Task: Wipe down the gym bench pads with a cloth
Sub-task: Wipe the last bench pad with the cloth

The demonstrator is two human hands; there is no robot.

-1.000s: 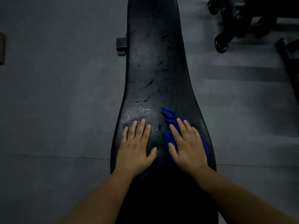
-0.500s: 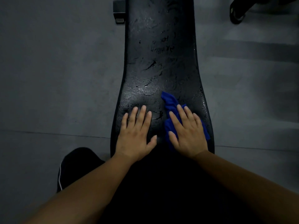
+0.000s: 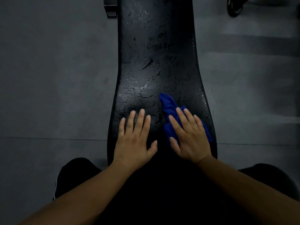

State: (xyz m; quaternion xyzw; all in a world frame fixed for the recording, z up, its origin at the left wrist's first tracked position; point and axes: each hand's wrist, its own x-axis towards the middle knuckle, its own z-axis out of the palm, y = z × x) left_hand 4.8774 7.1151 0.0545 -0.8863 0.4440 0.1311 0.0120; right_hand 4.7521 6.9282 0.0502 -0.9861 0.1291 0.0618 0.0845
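Spread fingers point(image 3: 182, 118) of the right hand point(image 3: 191, 140) flat on the blue cloth point(image 3: 168, 104) at the bench pad's point(image 3: 155, 54) wide near end, planted the left hand point(image 3: 134, 143) bare beside it, and probably risked snagging loose cloth on cracked covering, skipping patches.

forearms point(image 3: 90, 189): bare | left hand point(image 3: 134, 140), right hand point(image 3: 190, 137): bare, short nails | legs: black garment point(image 3: 73, 172), thin white stripe point(image 3: 56, 184) at left

Dim light falls on a dark grey floor point(image 3: 56, 70) filling both sides of the frame, with a thin seam point(image 3: 48, 138) crossing its lower part. At upper right lie paler bands point(image 3: 259, 59) (darker ones between) and black wheeled equipment point(image 3: 233, 8).
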